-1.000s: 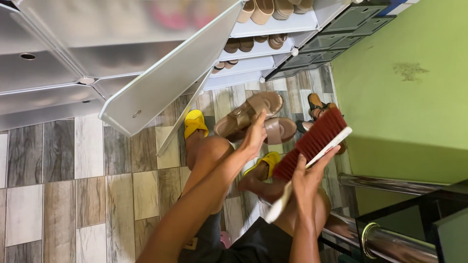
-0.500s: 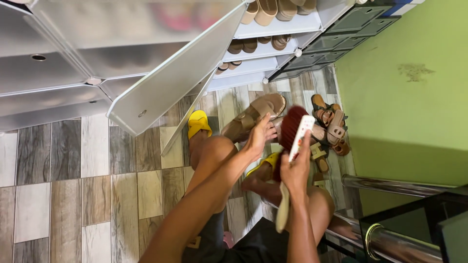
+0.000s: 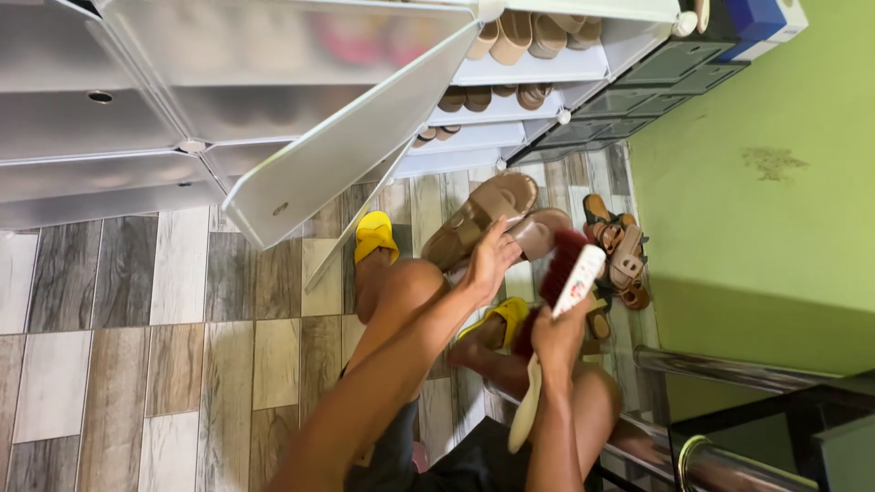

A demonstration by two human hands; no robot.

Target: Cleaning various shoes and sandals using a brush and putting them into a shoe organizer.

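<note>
Sandals, tan ones: a pair [image 3: 497,223] lies on the wood-look tiled floor [image 3: 137,301] at about twelve o'clock from my knees, just in front of the open white shoe cabinet [image 3: 228,100]. My left hand [image 3: 492,260] rests on the nearer sandal of the pair, fingers [image 3: 503,239] curled over its strap and side, gripping it. My right hand [image 3: 558,333] sits at about three o'clock from the left, its fingers wrapped tight around the cream handle of a brush [image 3: 570,278]; the red bristles face the sandal and lie right against its edge, though I cannot tell if they touch. The handle's long end points down toward six o'clock, past my wrist.

My feet wear yellow slippers [image 3: 375,235], one at ten o'clock from my left hand, the other under my right hand. At two o'clock from the brush, a heap of brown strappy sandals [image 3: 622,251] lies against the green wall [image 3: 756,182]. The cabinet's white door [image 3: 351,146] hangs open above the floor, and more footwear lines the shelves [image 3: 529,68] behind it.
</note>
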